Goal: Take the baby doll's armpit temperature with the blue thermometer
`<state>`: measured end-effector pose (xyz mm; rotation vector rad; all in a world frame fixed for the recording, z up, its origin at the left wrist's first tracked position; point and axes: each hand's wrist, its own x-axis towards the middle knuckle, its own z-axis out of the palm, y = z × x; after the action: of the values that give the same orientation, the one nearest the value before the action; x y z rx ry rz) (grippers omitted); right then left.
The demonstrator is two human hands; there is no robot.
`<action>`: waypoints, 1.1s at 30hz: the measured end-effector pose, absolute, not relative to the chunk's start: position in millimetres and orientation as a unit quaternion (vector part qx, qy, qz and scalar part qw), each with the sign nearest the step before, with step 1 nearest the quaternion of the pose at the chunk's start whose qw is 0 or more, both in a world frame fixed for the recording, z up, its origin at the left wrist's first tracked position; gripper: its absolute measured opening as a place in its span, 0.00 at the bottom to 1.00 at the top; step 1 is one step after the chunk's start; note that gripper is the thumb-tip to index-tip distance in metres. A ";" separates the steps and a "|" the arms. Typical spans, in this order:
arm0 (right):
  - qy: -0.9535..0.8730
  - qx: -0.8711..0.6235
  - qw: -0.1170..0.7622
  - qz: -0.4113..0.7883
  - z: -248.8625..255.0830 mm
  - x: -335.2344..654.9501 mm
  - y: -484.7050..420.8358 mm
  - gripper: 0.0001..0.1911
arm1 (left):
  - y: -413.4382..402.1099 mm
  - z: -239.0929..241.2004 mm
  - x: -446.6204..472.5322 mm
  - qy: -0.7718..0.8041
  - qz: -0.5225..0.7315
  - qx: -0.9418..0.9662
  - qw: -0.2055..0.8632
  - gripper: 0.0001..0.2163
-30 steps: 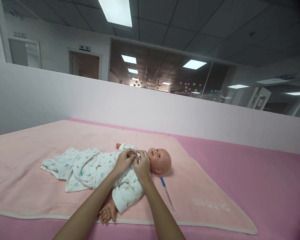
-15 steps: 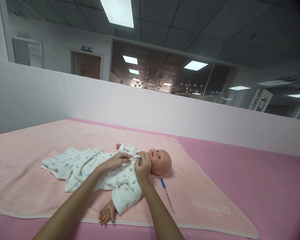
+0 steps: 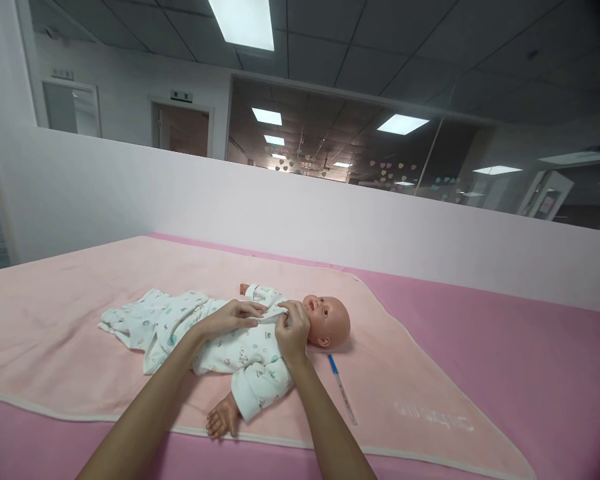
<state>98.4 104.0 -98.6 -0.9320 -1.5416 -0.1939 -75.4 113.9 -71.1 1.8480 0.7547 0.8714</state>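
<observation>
A baby doll (image 3: 330, 321) lies on its back, head to the right, wearing a white printed baby gown (image 3: 220, 353). At the chest, my right hand (image 3: 294, 328) pinches the gown's edge near the neck, just below the doll's chin. My left hand (image 3: 235, 317) rests on the gown's front beside it, fingers stretched along the cloth. Whether its thumb grips a fold I cannot make out. One doll hand (image 3: 223, 417) sticks out of the near sleeve, palm up. Beside the head lies a thermometer-like stick with a blue cap (image 3: 342, 389).
Under the doll spreads a peach blanket (image 3: 405, 373) with pale trim, on a pink padded surface (image 3: 520, 353). A low white wall (image 3: 305, 213) with glass above it runs behind.
The view has shifted slightly, so the scene sits a little further right. Both hands stay at the gown's chest, with my right hand still pinching the cloth.
</observation>
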 end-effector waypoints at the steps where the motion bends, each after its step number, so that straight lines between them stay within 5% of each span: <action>1: -0.671 -0.410 0.612 -0.081 -98.8 98.4 104.2 0.16 | 113.7 -70.8 -74.9 0.310 0.358 0.751 0.461 0.11; 18: -0.765 -0.423 0.477 -0.093 -93.7 94.6 97.0 0.05 | 113.0 -77.6 -64.6 0.374 0.464 0.749 0.289 0.10; 33: -0.762 -0.420 0.485 -0.087 -94.7 92.6 99.7 0.03 | 106.5 -74.3 -59.7 0.383 0.441 0.749 0.313 0.11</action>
<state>92.6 99.7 -94.7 -1.0222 -1.8560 -0.2129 -59.7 106.5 -74.3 1.9751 1.0110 1.1647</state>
